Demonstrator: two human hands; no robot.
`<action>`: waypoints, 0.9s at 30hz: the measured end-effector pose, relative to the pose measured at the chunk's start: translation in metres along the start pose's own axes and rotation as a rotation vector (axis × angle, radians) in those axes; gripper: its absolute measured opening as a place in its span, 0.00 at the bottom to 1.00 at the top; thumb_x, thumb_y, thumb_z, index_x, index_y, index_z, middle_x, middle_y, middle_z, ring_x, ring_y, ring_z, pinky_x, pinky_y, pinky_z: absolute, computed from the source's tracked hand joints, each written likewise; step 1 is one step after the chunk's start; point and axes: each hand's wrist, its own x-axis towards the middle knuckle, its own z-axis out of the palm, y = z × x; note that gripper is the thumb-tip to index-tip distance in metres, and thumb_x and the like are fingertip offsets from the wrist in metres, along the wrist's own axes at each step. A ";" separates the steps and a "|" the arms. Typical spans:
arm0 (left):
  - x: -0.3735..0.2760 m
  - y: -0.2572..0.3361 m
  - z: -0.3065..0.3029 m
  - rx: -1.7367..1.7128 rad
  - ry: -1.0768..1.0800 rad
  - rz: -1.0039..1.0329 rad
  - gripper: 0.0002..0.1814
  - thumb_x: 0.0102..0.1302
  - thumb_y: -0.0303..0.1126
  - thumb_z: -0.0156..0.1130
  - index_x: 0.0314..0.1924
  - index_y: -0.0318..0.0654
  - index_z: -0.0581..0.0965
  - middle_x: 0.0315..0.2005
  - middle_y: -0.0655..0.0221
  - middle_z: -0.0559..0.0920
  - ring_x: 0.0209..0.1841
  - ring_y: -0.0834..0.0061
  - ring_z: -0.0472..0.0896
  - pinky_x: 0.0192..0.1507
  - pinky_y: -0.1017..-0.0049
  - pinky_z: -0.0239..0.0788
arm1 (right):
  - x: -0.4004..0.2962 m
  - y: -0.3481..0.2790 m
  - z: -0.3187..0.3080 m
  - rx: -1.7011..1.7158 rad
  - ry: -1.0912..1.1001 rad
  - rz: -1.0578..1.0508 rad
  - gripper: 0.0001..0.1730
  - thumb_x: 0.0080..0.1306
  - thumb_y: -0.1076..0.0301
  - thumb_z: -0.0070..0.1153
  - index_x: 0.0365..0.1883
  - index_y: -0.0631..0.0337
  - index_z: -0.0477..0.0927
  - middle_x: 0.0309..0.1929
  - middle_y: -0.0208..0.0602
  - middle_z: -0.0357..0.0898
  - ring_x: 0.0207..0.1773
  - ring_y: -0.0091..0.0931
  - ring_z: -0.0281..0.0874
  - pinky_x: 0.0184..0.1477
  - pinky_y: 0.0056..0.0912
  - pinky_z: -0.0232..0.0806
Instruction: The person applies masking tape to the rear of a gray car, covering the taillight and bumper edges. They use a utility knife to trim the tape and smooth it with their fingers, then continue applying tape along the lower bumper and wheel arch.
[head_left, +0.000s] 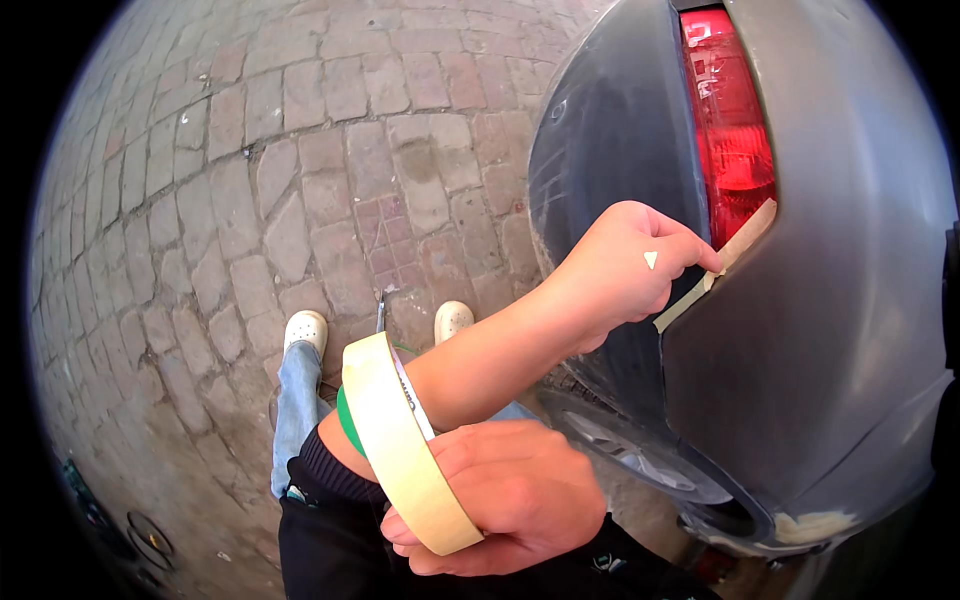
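Observation:
My left hand (645, 262) reaches across to the car's rear corner, its fingertips pinched on a strip of masking tape (746, 236) along the lower edge of the red tail light (731, 142). A paler tape piece (681, 309) continues down-left over the panel seam. A small scrap of tape (650, 259) sticks to the back of this hand. Nearer to me, my right hand (517, 487) grips a wide roll of masking tape (409, 450), which overlaps my left forearm. Something green (349, 424) shows behind the roll; whether the roll encircles the forearm is unclear.
The grey car body (840, 285) curves along the right, with a pale patch (814, 526) low on it. Stone paving (285, 172) lies at the left. My cream clogs (306, 332) stand below. Dark coiled items (150, 540) lie at the lower left.

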 end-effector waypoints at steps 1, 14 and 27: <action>0.000 0.000 0.001 0.003 0.005 -0.006 0.14 0.68 0.30 0.53 0.42 0.28 0.82 0.15 0.85 0.62 0.15 0.90 0.54 0.17 0.80 0.42 | 0.000 0.000 0.000 0.004 -0.006 -0.002 0.11 0.55 0.70 0.72 0.35 0.59 0.85 0.33 0.30 0.84 0.37 0.30 0.84 0.39 0.28 0.75; 0.001 -0.003 0.010 0.249 0.128 0.080 0.13 0.63 0.30 0.54 0.36 0.30 0.85 0.15 0.78 0.70 0.17 0.86 0.63 0.20 0.77 0.53 | 0.000 0.005 0.004 0.025 0.067 -0.056 0.13 0.55 0.73 0.72 0.38 0.64 0.83 0.33 0.35 0.85 0.35 0.31 0.84 0.37 0.30 0.75; -0.001 0.003 0.012 0.474 0.138 0.119 0.14 0.64 0.31 0.55 0.38 0.30 0.85 0.18 0.71 0.77 0.21 0.82 0.69 0.25 0.75 0.62 | 0.005 0.006 0.000 0.074 0.005 -0.112 0.18 0.55 0.75 0.70 0.42 0.69 0.79 0.34 0.40 0.85 0.35 0.34 0.84 0.38 0.33 0.75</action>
